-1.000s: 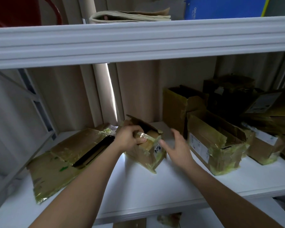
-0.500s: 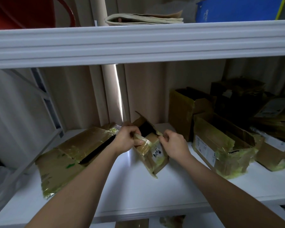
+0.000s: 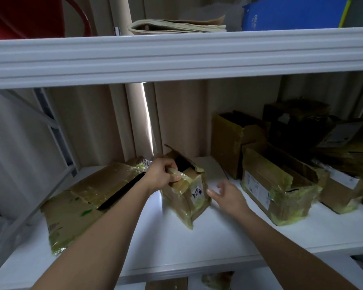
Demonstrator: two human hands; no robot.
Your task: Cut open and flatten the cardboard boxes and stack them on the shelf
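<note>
The left hand [image 3: 162, 174] grips a taped top flap of a small box [image 3: 187, 192], fingers curled over the flap's edge. The right hand [image 3: 228, 194] hovers just beside the box's right side, fingers loosely spread, holding nothing; it is blurred. The box stands tilted on a white shelf [image 3: 208, 237], its top partly open, a label on its right face.

To the left, flattened cardboard [image 3: 88, 197] lies on the shelf, glossy with yellowish tape, and a thin black tool [image 3: 122, 191] rests across it. To the right, well apart from the hands, several more boxes [image 3: 279, 193] crowd the shelf, some with open flaps, those at the back in shadow.

Behind the shelf hangs a beige pleated curtain [image 3: 182, 116], with a bright sliver of daylight at one gap. A white upper shelf [image 3: 176, 57] runs across the view, carrying folded papers [image 3: 176, 26], a blue folder [image 3: 291, 12] and something red [image 3: 19, 15].
</note>
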